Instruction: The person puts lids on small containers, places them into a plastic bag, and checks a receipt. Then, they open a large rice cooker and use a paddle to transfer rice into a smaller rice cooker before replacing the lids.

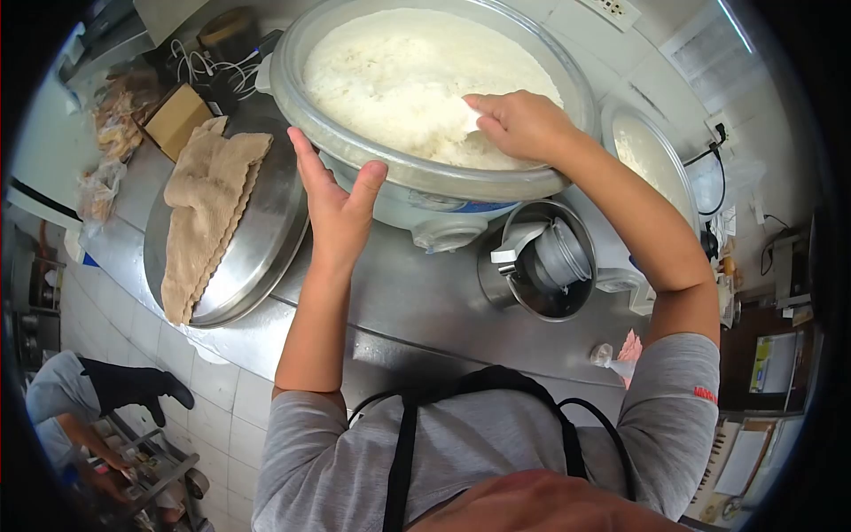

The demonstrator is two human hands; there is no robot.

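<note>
A large rice cooker (434, 177) full of white cooked rice (390, 80) stands in front of me. My right hand (523, 124) reaches over its rim, fingers closed around a white rice paddle (472, 115) that meets the rice; only a small part of the paddle shows. Against the near left side of the cooker, my left hand (341, 199) rests with thumb and fingers spread, holding nothing. Near the right forearm stands a metal pot (581, 301) with a grey cup-like container (560, 254) and a white-handled piece inside.
On the left, a brown cloth (208, 213) drapes over a round metal lid (253, 257). A second cooker (656, 160) with pale contents stands right. A pink cloth or bag (629, 355) lies at the steel counter's edge. Another person's leg (115, 390) shows lower left.
</note>
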